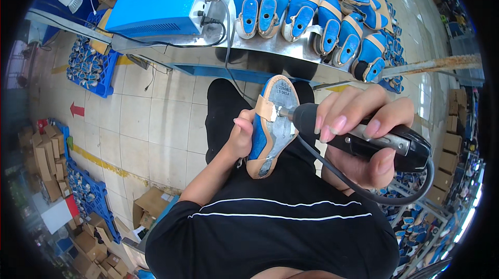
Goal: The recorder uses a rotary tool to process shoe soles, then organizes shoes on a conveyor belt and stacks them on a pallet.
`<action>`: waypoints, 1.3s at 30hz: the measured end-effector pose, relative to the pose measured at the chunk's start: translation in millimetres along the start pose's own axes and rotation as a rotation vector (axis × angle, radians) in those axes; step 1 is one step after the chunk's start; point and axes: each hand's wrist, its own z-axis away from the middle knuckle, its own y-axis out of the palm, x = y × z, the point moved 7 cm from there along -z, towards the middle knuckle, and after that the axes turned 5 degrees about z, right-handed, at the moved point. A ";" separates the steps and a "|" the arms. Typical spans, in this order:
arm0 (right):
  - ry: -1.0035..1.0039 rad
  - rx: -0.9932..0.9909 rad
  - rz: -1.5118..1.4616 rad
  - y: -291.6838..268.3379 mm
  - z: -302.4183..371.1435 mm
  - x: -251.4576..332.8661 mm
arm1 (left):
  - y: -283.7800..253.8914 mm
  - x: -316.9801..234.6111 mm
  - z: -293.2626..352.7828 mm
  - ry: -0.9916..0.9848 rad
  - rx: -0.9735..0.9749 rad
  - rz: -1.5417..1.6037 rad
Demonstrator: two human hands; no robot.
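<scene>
Gripping the last (270, 128), the left hand (243, 134) could slip under the right hand (364, 133)'s clenched grinder (358, 138), gouging fingers.

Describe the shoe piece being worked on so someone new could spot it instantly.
Start at the metal workbench with its row of blue shoe lasts, then drop to the person's lap. There the left hand grips one blue last with a tan sole edge. Unlike the rest, it is off the bench, with the black rotary tool in the right hand touching it.
</scene>
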 end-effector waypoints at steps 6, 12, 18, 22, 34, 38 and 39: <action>-0.070 -0.040 0.117 -10.2 -3.5 -6.8 | -4.8 4.5 -7.8 -0.021 -0.031 -0.018; 0.050 0.096 0.153 -18.4 -4.0 -9.0 | -2.8 7.6 -14.1 -0.014 0.012 -0.035; 0.049 0.157 0.076 -22.1 12.3 -9.5 | -4.3 11.0 -16.9 -0.074 -0.008 -0.004; -0.008 -0.100 0.122 -29.4 7.0 -13.5 | -2.9 10.0 -19.5 -0.074 -0.012 0.020; 0.471 -0.054 -0.259 -7.3 32.5 -40.5 | -1.8 -3.0 -11.7 0.031 -0.106 0.045; 0.011 -0.052 -0.157 -30.3 8.4 5.8 | -3.9 3.0 -9.3 -0.085 -0.061 -0.010; -0.092 -0.073 -0.102 -31.9 2.8 17.6 | -6.2 6.2 -6.1 -0.081 -0.069 -0.016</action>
